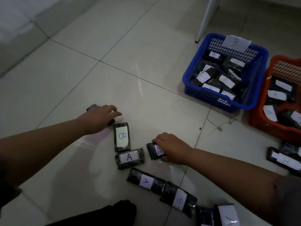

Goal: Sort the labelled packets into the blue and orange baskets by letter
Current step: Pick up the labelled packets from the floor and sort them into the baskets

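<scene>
1. You are working low over a pale tiled floor (130, 54) in dim light, with a white furniture leg (206, 18) standing beyond the baskets.
2. The blue basket (203, 93), tagged with a B card (236, 43), sits at the upper right and holds several B packets; the orange basket (259, 118) touches its right side and holds packets whose labels are too blurred to read with certainty.
3. Your right hand (172, 148) is curled over an A packet (154, 151), fingers wrapped on its far end, gripping it on the floor.
4. Your left hand (99, 118) lies over a dark packet (92, 107) whose label is hidden; the fingers reach forward, fairly straight, and I cannot tell whether they grip it.
5. Unsorted packets lie between your hands: a B packet (121, 137), a second A packet (129, 158) just below it, then a long A packet (145, 181) overlapped by a long B packet (179, 200), with more at the lower right edge.
6. The packets look light and soft, wrapped in glossy black film that is likely slippery and will give under pressure.
7. Take each one across its short width, thumb on one long edge and fingers on the other, clear of the paper label so it stays readable.
</scene>
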`<state>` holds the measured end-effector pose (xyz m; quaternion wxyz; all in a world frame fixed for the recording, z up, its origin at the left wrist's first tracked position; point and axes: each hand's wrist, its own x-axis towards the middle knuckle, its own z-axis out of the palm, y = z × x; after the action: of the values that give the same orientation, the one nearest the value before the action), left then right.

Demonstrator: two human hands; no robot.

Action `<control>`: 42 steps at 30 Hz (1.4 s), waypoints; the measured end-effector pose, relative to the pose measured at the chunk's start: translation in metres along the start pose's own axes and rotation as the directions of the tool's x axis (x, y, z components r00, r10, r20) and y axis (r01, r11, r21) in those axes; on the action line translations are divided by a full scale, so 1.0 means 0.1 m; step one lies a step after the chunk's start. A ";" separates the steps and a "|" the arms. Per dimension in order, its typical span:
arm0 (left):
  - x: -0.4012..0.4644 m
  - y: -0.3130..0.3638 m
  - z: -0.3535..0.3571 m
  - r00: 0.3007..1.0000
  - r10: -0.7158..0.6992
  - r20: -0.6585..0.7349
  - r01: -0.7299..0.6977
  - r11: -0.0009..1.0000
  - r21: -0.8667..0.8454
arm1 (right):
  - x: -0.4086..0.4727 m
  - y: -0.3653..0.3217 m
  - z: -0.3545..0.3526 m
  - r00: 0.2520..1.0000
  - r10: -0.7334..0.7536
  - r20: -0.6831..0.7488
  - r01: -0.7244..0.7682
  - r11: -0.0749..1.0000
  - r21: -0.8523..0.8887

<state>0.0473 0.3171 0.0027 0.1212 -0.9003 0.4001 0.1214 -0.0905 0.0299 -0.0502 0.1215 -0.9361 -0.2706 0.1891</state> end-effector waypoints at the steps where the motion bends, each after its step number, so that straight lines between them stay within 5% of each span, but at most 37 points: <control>1: 0.04 0.03 -0.03 1.000 0.002 0.006 -0.002 1.000 -0.002 | -0.03 0.03 -0.02 1.000 0.015 -0.013 -0.015 1.000 0.023; 7: 0.20 0.44 -0.14 0.950 0.293 -0.110 -0.304 0.947 -0.100 | -0.29 0.32 -0.22 0.979 0.167 -0.117 -0.158 0.984 0.085; 9: 0.18 0.63 -0.13 0.926 0.376 -0.039 -0.377 0.912 -0.159 | -0.42 0.42 -0.25 0.961 0.236 -0.144 -0.218 0.967 0.128; 12: 0.10 0.90 -0.02 0.872 0.471 0.134 -0.472 0.881 -0.023 | -0.60 0.53 -0.27 0.941 0.305 -0.147 -0.286 0.948 0.137; 16: -0.01 1.04 0.06 0.884 0.359 0.299 -0.386 0.922 0.035 | -0.77 0.58 -0.25 0.933 0.328 -0.148 -0.312 0.942 0.119; 21: -0.01 1.17 0.11 0.909 0.244 0.337 -0.241 0.969 -0.052 | -0.91 0.54 -0.21 0.950 0.267 -0.163 -0.255 0.962 0.094; 25: 0.04 1.31 0.05 0.939 0.187 0.289 -0.149 0.978 -0.149 | -1.02 0.56 -0.26 0.955 0.225 -0.194 -0.223 0.974 0.030; 28: 0.18 1.41 -0.16 0.937 0.272 0.219 -0.234 0.955 -0.184 | -1.17 0.63 -0.32 0.943 0.250 -0.222 -0.251 0.968 0.020; 32: 0.51 1.64 -0.54 0.971 0.231 0.056 -0.177 0.859 -0.480 | -1.46 0.84 -0.46 0.901 0.324 -0.287 -0.339 0.941 -0.002; 38: 1.12 2.20 -1.12 0.974 0.198 -0.106 -0.218 0.718 -0.661 | -2.07 1.17 -0.65 0.748 0.485 -0.452 -0.554 0.832 -0.023; 42: 1.45 2.53 -1.39 0.938 0.294 -0.185 -0.346 0.758 -0.552 | -2.49 1.33 -0.74 0.601 0.560 -0.570 -0.681 0.732 0.002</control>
<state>-0.0314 0.0086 0.0567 -0.1972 -0.8167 0.4972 0.2166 -0.1926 -0.2266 0.0445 0.0154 -0.9917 0.1001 -0.0795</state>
